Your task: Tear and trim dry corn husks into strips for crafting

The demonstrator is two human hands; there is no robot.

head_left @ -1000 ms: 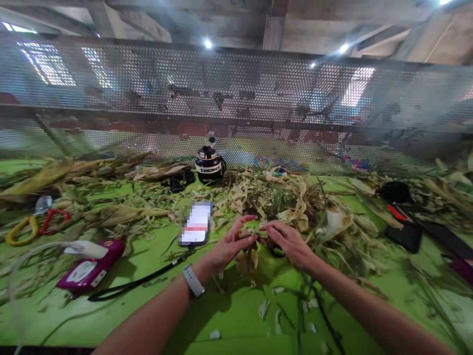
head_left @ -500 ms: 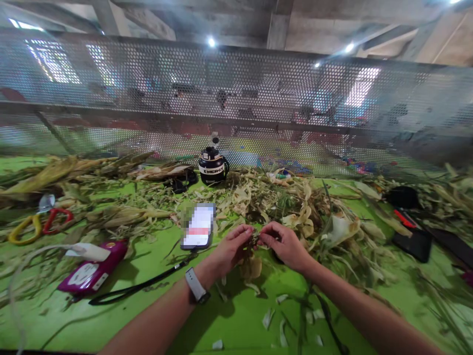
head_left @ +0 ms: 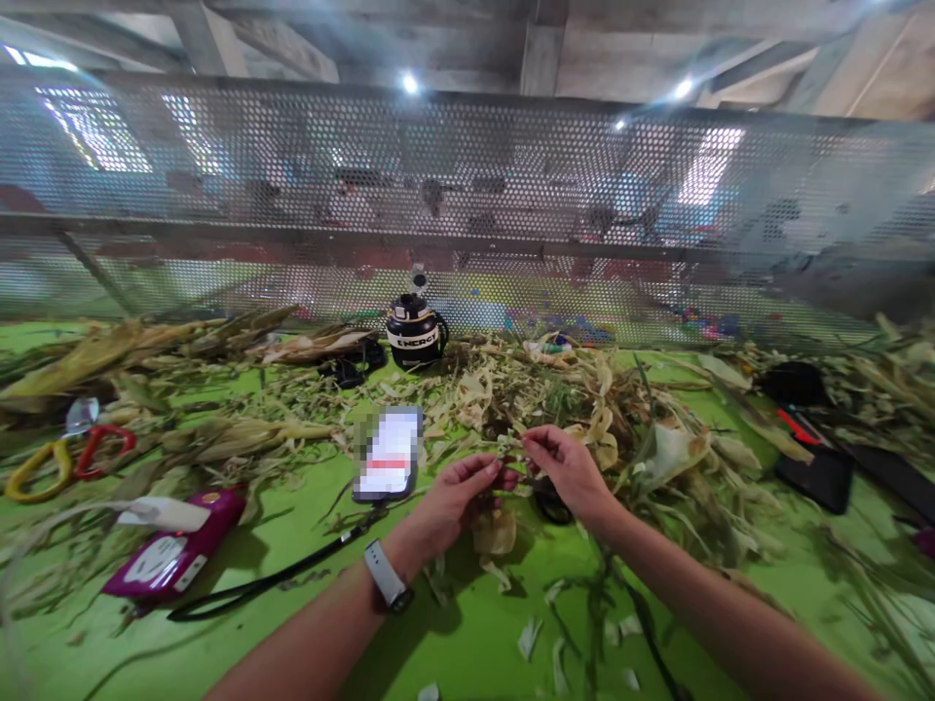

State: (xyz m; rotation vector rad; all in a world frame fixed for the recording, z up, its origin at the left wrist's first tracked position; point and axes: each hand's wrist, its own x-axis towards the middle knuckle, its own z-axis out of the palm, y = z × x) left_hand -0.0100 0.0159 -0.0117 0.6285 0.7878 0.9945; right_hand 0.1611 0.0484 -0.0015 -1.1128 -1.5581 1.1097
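In the centre of the frame, just below the middle, both hands meet over a green tabletop [head_left: 482, 647] around a small pale-green plant piece [head_left: 509, 444]. The left hand [head_left: 466, 490] has its thumb and fingers closed on the lower side of that piece, and the right hand [head_left: 574, 472] pinches its right edge between thumb and forefinger; the exact contact is too small to make out. A watch [head_left: 386, 576] with a grey strap circles the left wrist. A heap of dry husks and leaves [head_left: 541, 385] spreads behind the hands, toward the right of the frame. Left of centre lies a lit phone [head_left: 391, 456]; a dark bottle [head_left: 413, 339] stands beyond it, and a purple device [head_left: 179, 555] lies lower left.
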